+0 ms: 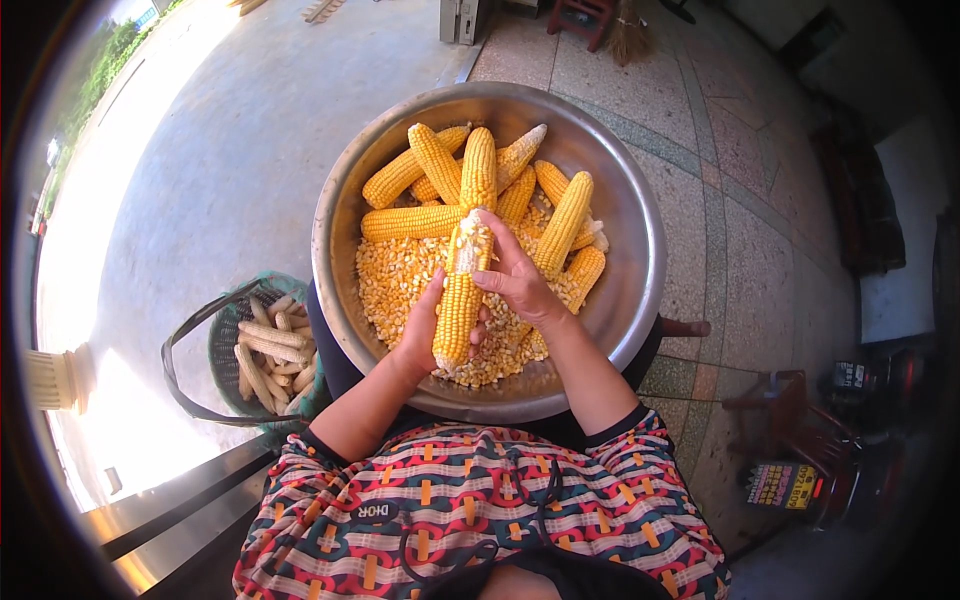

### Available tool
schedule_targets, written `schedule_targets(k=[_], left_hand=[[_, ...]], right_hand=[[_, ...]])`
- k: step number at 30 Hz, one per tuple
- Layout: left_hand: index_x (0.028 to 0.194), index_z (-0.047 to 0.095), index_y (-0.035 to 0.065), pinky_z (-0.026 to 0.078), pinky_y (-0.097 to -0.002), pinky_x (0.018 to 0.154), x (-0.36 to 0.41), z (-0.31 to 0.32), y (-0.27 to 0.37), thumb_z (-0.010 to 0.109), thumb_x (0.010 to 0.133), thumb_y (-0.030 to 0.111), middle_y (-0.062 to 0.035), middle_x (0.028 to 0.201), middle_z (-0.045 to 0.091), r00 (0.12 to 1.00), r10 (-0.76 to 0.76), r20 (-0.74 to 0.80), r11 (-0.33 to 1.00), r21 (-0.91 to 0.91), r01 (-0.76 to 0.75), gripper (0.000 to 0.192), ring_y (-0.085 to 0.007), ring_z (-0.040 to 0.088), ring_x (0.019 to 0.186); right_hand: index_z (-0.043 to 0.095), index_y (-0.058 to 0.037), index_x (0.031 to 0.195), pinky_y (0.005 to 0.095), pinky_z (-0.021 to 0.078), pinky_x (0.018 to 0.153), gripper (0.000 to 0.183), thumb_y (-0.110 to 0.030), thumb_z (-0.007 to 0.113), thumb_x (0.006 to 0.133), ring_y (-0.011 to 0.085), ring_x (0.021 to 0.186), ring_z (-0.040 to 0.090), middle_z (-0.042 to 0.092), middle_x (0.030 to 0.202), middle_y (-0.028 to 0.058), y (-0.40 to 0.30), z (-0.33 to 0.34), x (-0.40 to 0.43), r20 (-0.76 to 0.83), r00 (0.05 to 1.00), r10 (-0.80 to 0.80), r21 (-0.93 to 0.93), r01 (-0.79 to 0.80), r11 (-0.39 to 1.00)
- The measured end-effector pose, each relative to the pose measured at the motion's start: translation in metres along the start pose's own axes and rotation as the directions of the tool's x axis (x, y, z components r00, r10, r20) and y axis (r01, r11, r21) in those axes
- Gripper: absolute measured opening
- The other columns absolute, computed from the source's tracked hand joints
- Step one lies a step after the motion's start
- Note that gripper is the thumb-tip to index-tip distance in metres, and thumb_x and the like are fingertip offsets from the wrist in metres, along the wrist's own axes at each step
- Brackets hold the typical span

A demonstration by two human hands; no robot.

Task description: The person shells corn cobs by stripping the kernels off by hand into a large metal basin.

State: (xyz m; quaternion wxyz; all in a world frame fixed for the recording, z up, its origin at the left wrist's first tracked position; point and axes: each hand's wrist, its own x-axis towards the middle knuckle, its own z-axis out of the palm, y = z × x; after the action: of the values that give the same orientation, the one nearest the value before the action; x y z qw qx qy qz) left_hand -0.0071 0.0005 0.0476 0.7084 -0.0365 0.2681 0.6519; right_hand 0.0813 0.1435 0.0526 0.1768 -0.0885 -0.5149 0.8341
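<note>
Both my hands hold one yellow corn cob (pixel 459 315) over a wide metal basin (pixel 630 300). Its far half has a bare pale strip where kernels are gone, with a few loose kernels on it. My left hand (pixel 418 330) grips the near half from the left, some fingers hidden beneath. My right hand (pixel 521 283) grips from the right, its thumb by the edge of the bare strip. Loose corn kernels (pixel 397 277) cover much of the basin's bottom. Several whole corn cobs (pixel 412 223) lie on them, mostly toward the far side.
Left of the basin stands a dark basket (pixel 223 345) with a long handle, holding several stripped cobs (pixel 271 349). A broom (pixel 628 34) and a red stool (pixel 581 19) are at the far right. A wooden chair (pixel 772 412) and a vehicle (pixel 847 480) stand at the right.
</note>
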Motion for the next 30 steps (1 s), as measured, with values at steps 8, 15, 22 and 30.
schedule_targets(k=[8,15,22,30], left_hand=[[0.108,0.051,0.0101,0.048,-0.037,0.046,0.008,-0.005,-0.011,0.025,0.091,0.061,-0.0135,0.082,0.058,0.991,0.03,-0.127,0.965,0.262,0.004,0.06,-0.0264,0.056,0.058],[0.108,0.052,0.0123,0.047,-0.0384,0.046,0.003,-0.001,-0.002,0.023,0.09,0.063,-0.0133,0.083,0.057,0.998,-0.025,-0.066,1.0,0.006,0.025,0.062,-0.0259,0.054,0.059],[0.11,0.05,0.0116,0.049,-0.04,0.049,0.006,-0.002,-0.005,0.02,0.092,0.059,-0.0147,0.081,0.058,0.988,0.015,-0.154,0.989,0.148,0.008,0.059,-0.0273,0.058,0.058],[0.109,0.052,0.014,0.045,-0.036,0.045,0.002,-0.002,0.005,0.021,0.092,0.06,-0.0129,0.083,0.057,0.997,-0.067,0.041,0.988,-0.133,0.072,0.057,-0.0246,0.054,0.057]], right_hand=[[0.021,-0.0066,0.143,0.0323,0.0265,0.105,0.07,-0.02,0.059,0.086,0.0201,0.125,0.035,0.034,0.137,0.0122,0.016,-0.007,0.005,-0.164,0.985,-0.043,-0.153,0.018,0.988],[0.016,-0.0047,0.143,0.0335,0.0235,0.107,0.072,-0.021,0.058,0.087,0.0233,0.127,0.032,0.027,0.141,0.0143,0.006,0.0,-0.002,0.012,0.998,-0.056,-0.2,0.057,0.978],[0.015,-0.0029,0.142,0.0319,0.0243,0.106,0.07,-0.022,0.055,0.089,0.0247,0.127,0.032,0.033,0.137,0.0158,0.015,0.003,0.007,-0.174,0.984,-0.021,-0.216,-0.017,0.976],[0.012,-0.0033,0.144,0.0339,0.0244,0.107,0.079,-0.014,0.061,0.082,0.024,0.126,0.033,0.027,0.141,0.0131,0.008,0.002,0.0,0.037,0.999,0.006,-0.04,-0.004,0.999]])
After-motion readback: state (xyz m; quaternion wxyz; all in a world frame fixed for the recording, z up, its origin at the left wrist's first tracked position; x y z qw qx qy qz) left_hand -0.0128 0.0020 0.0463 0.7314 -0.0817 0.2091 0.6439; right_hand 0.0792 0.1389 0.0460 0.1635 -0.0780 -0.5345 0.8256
